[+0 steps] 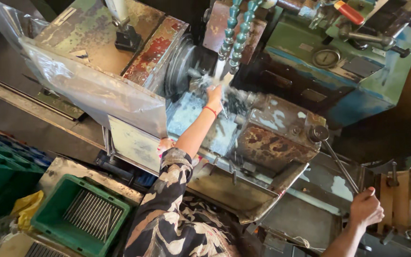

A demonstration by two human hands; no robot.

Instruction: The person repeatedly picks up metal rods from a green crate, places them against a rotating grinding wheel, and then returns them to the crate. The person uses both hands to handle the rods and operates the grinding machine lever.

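The fingertips of the left hand (214,96) are lost in the spray of coolant at the chuck (181,66), so what is pinched there cannot be told; only a thin rod (223,110) is seen below the palm. The right hand (366,209) is wrapped around the end of a long lever (339,164), whose grip is hidden. The right forearm is cut off by the bottom edge. The dial gauge (326,58) is too small to be read.
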